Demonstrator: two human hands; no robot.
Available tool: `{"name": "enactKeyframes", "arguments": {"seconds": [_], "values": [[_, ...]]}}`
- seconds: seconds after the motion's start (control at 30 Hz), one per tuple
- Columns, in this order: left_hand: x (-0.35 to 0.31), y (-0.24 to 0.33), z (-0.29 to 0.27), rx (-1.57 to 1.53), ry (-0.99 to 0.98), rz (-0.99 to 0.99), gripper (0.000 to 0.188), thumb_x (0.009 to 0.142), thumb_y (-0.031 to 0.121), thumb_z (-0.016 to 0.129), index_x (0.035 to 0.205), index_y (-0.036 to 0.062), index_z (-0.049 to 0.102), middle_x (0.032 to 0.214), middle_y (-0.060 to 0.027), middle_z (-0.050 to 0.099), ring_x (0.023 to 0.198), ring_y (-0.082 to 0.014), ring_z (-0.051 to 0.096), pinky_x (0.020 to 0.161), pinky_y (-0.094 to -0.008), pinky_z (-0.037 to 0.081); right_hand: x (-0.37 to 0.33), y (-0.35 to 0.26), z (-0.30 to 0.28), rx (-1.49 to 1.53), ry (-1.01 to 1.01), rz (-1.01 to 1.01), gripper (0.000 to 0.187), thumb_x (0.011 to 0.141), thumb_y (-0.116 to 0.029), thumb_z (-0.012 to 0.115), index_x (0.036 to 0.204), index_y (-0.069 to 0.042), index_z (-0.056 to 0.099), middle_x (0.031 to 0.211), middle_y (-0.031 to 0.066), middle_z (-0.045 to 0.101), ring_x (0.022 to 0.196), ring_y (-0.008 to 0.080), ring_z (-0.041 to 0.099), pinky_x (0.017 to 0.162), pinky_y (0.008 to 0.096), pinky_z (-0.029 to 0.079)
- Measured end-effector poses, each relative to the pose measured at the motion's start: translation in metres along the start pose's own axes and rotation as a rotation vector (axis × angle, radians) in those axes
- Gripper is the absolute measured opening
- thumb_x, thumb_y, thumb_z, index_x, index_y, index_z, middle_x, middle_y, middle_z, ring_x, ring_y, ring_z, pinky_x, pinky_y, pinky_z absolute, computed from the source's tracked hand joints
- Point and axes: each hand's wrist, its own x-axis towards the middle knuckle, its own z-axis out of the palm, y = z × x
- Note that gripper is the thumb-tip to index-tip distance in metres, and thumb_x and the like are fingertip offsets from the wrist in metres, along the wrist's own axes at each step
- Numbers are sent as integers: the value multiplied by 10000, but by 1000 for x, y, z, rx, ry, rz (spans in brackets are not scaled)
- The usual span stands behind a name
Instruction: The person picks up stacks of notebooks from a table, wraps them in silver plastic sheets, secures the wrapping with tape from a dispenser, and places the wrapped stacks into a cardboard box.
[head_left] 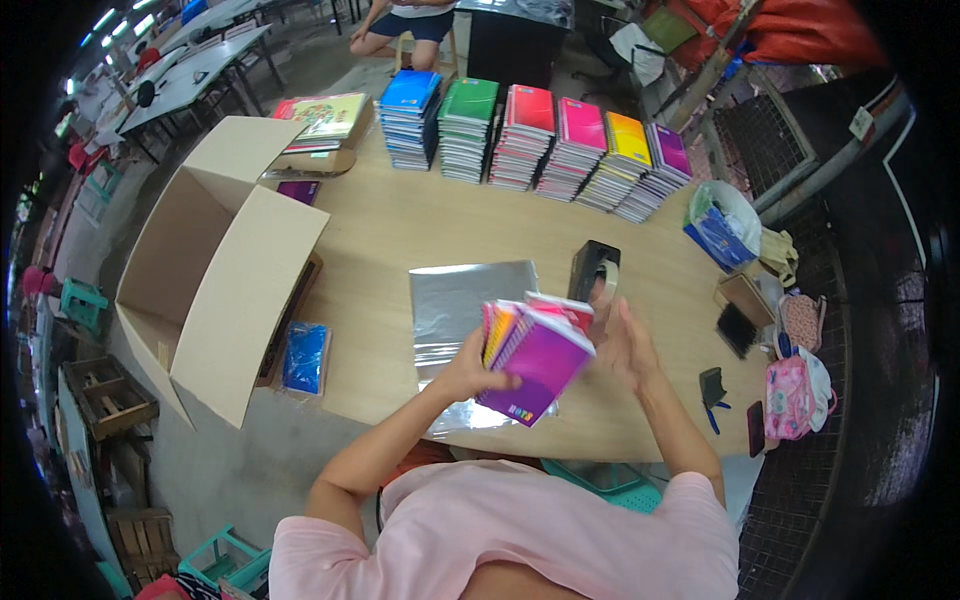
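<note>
My left hand [470,370] grips a fanned bundle of spiral notebooks [545,365] by its spiral edge, thumb over the purple cover on top. Yellow, pink and red covers peek out behind the purple one. To the right of the bundle, my right hand [628,350] is raised with its fingers stretched out, slightly blurred, and seems to hold nothing. Beneath the notebooks lie clear, shiny plastic bags or sheets [455,295] on the table. A black tape dispenser [597,258] with a tape roll stands just beyond my right hand.
Notebook stacks in blue [408,120], green, red, pink, yellow and purple line the far edge of the table [370,230]. An open carton [250,290] stands left, by a wrapped blue pack [305,357]. Cutting pliers [712,400] and pouches [788,395] lie right. A person [410,25] sits beyond.
</note>
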Motion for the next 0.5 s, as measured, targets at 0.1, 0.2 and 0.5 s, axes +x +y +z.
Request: {"name": "enactKeyframes", "arguments": {"seconds": [0.1, 0.2, 0.5], "values": [[-14, 56, 8, 688, -428, 207, 802, 618, 212, 825, 1302, 25, 450, 1144, -151, 604, 1033, -316, 612, 920, -428, 480, -36, 46, 14, 397, -118, 636, 600, 927, -368, 565, 1430, -87, 398, 1397, 143, 484, 1207, 305, 553, 973, 481, 479], [-27, 62, 27, 904, -783, 471, 826, 594, 213, 831, 1330, 107, 470, 1289, -126, 515, 1190, -310, 511, 1003, -549, 393, -60, 68, 41, 58, 345, 768, 609, 870, -335, 656, 1378, -74, 443, 1294, 151, 569, 1112, 285, 621, 916, 409, 539], [-13, -54, -98, 1198, -1, 122, 1045, 628, 505, 811, 1481, 143, 326, 1519, -209, 254, 1396, -449, 236, 1029, -750, 174, -79, 167, -27, 482, 242, 157, 619, 733, -161, 740, 1287, -17, 507, 1136, 143, 653, 982, 288, 667, 897, 456, 554]]}}
